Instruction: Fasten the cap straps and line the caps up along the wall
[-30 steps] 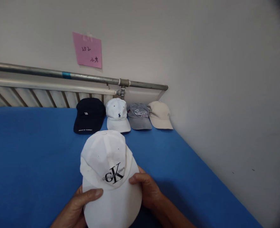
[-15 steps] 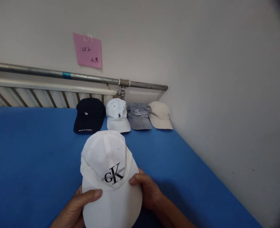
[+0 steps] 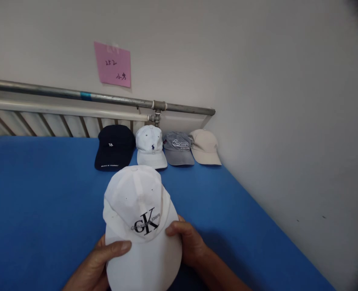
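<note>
A blue table (image 3: 39,194) against a pale wall (image 3: 257,60), and we hold a white cap (image 3: 140,226) over it in both hands.

Beyond our hands, a metal pipe (image 3: 75,95) runs along the wall above a ribbed radiator (image 3: 60,123), with a pink note (image 3: 112,64) stuck higher up. Past the held cap, four caps sit in a row at the table's far edge: a navy cap (image 3: 114,147), a small white cap (image 3: 150,146), a grey cap (image 3: 178,148) and a beige cap (image 3: 204,146). Our left hand (image 3: 98,266) grips the brim's left edge, thumb on top; our right hand (image 3: 186,242) is closed on its right edge. The black logo faces us.
</note>
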Tool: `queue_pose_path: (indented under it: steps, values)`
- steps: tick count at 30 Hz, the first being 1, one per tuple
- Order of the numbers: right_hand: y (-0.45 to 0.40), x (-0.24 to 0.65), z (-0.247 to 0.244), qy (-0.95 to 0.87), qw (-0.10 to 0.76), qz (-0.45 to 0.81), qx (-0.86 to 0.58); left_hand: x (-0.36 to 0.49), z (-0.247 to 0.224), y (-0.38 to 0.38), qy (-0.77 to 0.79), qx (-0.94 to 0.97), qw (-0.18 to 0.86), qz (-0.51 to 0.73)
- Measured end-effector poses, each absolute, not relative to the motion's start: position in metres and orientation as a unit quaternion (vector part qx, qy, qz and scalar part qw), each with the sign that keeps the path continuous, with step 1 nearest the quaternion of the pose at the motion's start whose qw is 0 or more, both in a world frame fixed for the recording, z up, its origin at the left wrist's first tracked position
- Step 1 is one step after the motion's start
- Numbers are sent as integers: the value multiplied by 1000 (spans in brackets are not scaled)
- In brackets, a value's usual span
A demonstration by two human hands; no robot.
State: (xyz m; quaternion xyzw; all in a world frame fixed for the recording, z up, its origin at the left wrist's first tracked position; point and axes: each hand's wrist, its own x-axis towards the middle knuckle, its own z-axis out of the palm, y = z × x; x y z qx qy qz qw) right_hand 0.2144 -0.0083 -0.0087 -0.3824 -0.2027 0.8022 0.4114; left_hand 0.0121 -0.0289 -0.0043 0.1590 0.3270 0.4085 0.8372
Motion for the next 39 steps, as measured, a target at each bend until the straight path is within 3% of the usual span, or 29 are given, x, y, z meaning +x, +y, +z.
queue_pose_path:
  steps: [17,22,28,39]
  values:
    - [-2,212,-14,-266,485,776,-302,3,0,-14,454,233,710,484]
    - [-5,214,-13,-248,547,730,-325,1,-13,-18,512,390,560,521]
    - [-15,212,-5,-237,557,706,-369,7,-17,-37,486,735,219,418]
    - [-31,200,6,-306,530,699,-370,22,-23,-53,446,806,141,362]
